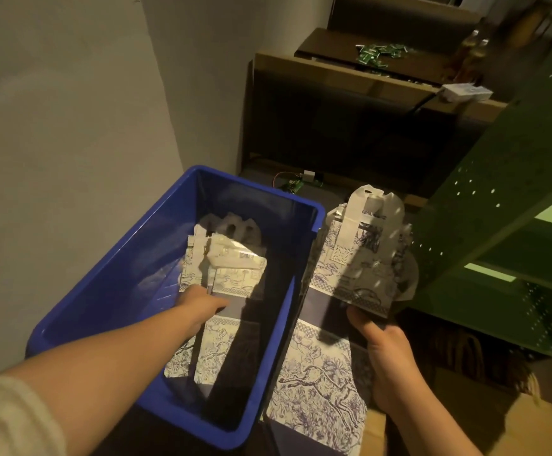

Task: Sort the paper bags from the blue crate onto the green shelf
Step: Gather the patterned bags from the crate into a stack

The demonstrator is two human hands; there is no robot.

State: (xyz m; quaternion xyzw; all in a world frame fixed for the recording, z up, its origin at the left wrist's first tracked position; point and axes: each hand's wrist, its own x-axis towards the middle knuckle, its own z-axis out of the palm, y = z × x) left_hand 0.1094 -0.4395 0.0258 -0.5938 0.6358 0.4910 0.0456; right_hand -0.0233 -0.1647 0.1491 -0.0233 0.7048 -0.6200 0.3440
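Our left hand (pixel 202 302) reaches down into the blue crate (pixel 143 255), fingers resting on the small patterned paper bags (pixel 232 271) lying flat at its middle; whether it has closed on one we cannot tell. The bags' long axis runs away from us, handles at the far end. Right of the crate, our right hand (pixel 385 353) grips a stack of bags (pixel 360 258) near the green shelf (pixel 498 179).
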